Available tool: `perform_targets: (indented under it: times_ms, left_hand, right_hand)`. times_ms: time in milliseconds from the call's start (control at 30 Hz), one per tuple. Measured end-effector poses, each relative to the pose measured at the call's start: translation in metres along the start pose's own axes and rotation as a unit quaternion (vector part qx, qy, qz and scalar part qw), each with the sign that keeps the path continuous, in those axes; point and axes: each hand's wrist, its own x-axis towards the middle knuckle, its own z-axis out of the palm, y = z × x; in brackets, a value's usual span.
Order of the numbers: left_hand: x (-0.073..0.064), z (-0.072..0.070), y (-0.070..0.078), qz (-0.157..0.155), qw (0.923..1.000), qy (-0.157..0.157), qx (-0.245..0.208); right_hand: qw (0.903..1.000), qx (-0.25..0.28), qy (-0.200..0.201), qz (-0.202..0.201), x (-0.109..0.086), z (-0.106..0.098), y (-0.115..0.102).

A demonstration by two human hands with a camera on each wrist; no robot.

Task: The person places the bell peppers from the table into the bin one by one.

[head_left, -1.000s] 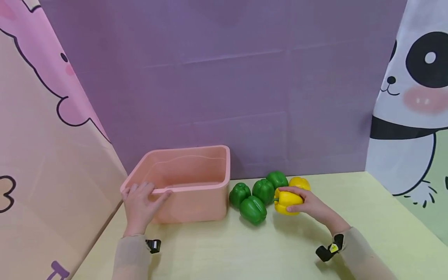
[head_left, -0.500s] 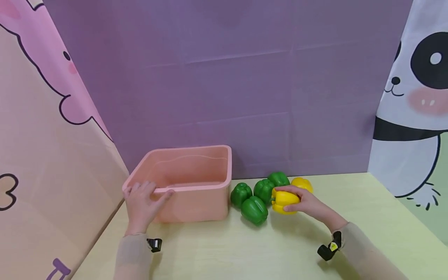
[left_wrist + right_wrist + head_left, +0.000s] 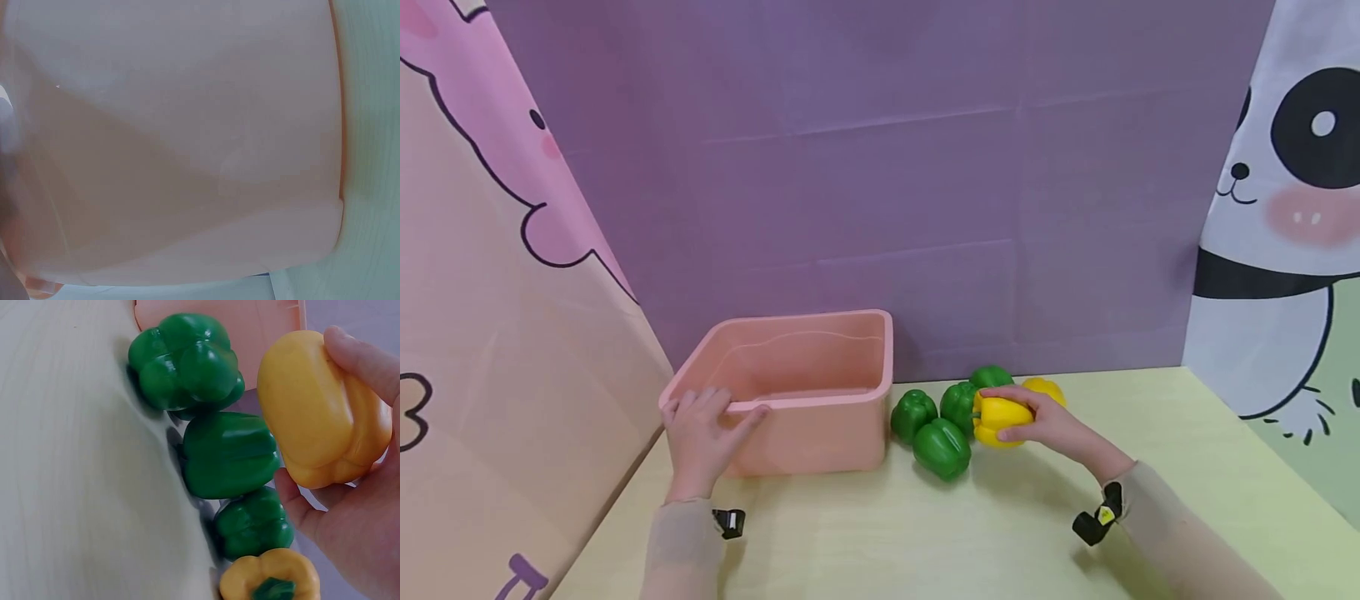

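My right hand (image 3: 1048,427) grips a yellow bell pepper (image 3: 1002,421) by its sides, its stem toward the left in the head view. In the right wrist view, thumb and fingers curl round that yellow pepper (image 3: 325,409), held above the table surface. Several green bell peppers (image 3: 942,450) cluster just left of it, and a second yellow pepper (image 3: 1045,389) lies behind my right hand. At the left, my left hand (image 3: 703,442) holds the front rim of a pink bin (image 3: 820,437), fingers over the edge and thumb along the outside. The bin's wall (image 3: 187,137) fills most of the left wrist view.
A pale wooden table (image 3: 880,542) bears everything. Behind stands a purple backdrop (image 3: 850,183) close to the bin and peppers. Cartoon-printed panels flank the table, a pink figure (image 3: 497,108) at left and a panda (image 3: 1285,200) at right.
My right hand has moved left and slightly up with the yellow pepper, nearer the green ones. My left hand stays on the bin's rim.
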Motion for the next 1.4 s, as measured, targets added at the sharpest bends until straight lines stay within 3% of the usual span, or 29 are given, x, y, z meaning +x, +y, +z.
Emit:
perform_targets:
  times_ms: [300,1000,1400]
  left_hand:
    - [0.005,0.001,-0.002,-0.003,1.0,-0.008,-0.003]
    - [0.0,0.004,0.003,-0.004,0.9999,-0.01,0.008]
    - [0.0,0.001,0.006,0.005,0.9999,0.012,0.002]
  right_hand:
    - [0.9998,0.001,0.009,-0.02,0.004,-0.005,-0.009]
    - [0.9999,0.005,0.005,-0.013,0.01,0.006,-0.017]
    - [0.999,0.035,-0.011,-0.026,0.025,0.007,-0.031]
